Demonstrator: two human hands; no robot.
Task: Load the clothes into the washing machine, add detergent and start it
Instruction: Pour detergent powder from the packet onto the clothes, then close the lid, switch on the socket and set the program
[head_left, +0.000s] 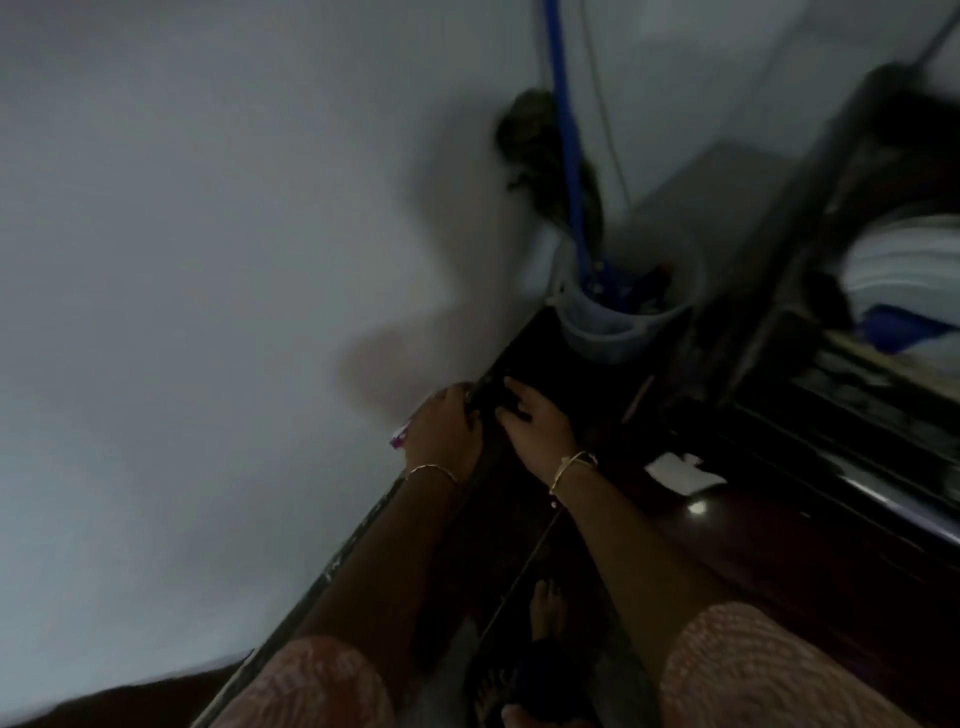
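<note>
The picture is dim and smeared, so much stays uncertain. The washing machine (852, 395) is the dark bulk along the right edge, from about 1 o'clock down to 4 o'clock, with pale and blue clothes (904, 280) heaped in or on its top near 3 o'clock; whether they lie inside the drum or on the rim cannot be told.

Just left of centre-bottom, both hands reach toward a dark patch low at the foot of the wall. The left hand (444, 431) is at about 7 o'clock from the picture's middle, fingers curled over the edge of something dark; a small purple and white packet (401, 435) shows just beside its outer side, touching or nearly so, and whether the hand holds it cannot be told. The right hand (535, 421) lies just beside the left, at its 3 o'clock, fingers spread and pressed on the dark thing; whether it grips cannot be told. Each wrist wears a thin bangle, and pink patterned sleeves (769, 670) cover the upper arms at the bottom.

Further out, at 1 o'clock from the hands, a pale bucket (618, 322) stands in the corner with a blue mop handle (566, 135) rising from it. The grey wall (208, 234) fills the left. Bare feet (545, 608) show on the dark floor at 6 o'clock.
</note>
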